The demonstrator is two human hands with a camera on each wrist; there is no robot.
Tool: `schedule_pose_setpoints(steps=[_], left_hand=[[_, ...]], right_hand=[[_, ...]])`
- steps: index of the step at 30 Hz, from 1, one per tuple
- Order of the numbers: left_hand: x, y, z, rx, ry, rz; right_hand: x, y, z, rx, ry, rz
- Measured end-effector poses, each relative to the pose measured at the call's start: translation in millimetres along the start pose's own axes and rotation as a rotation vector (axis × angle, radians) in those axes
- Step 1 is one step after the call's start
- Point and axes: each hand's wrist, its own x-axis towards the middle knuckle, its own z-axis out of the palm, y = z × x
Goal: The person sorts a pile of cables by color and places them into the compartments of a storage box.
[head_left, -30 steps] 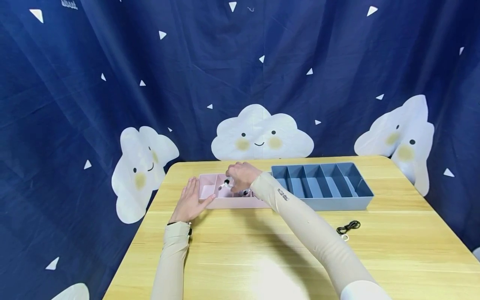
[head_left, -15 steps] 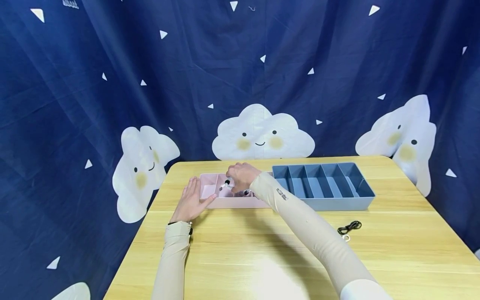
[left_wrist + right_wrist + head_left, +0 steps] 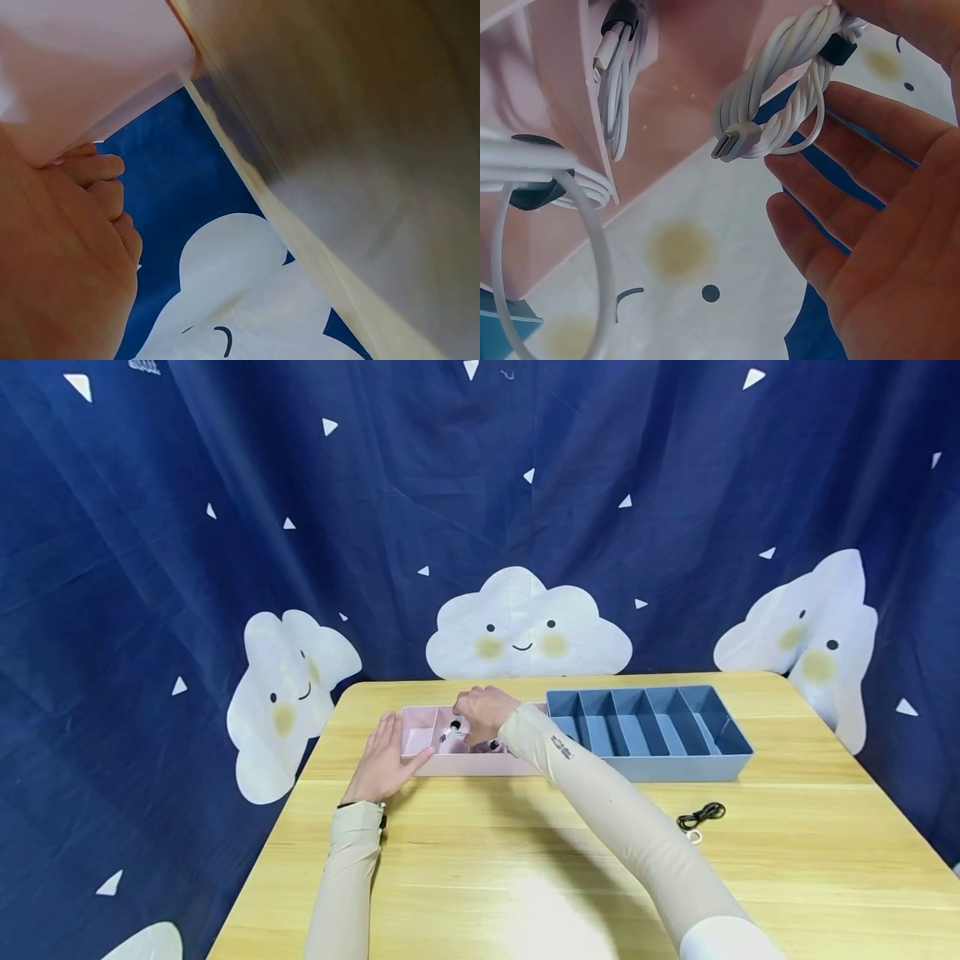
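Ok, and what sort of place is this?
Probably an indoor tabletop workspace set up for handling small items: a wood-grain table, a navy cloud-print cloth hung behind it, and a pink divided tray with coiled white cables in it.

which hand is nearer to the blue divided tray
Right. The right hand is over the pink tray, left of the blue divided tray; the left hand is farther left, at the pink tray's left end.
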Motion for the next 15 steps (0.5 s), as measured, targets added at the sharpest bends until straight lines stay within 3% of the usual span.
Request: schedule_pose_setpoints(steps=[15], left_hand=[[0.1, -1.5, -0.2, -0.013, 0.004, 0.001]], right_hand=[[6.2, -3.2, 3.3, -0.025, -0.019, 0.009]])
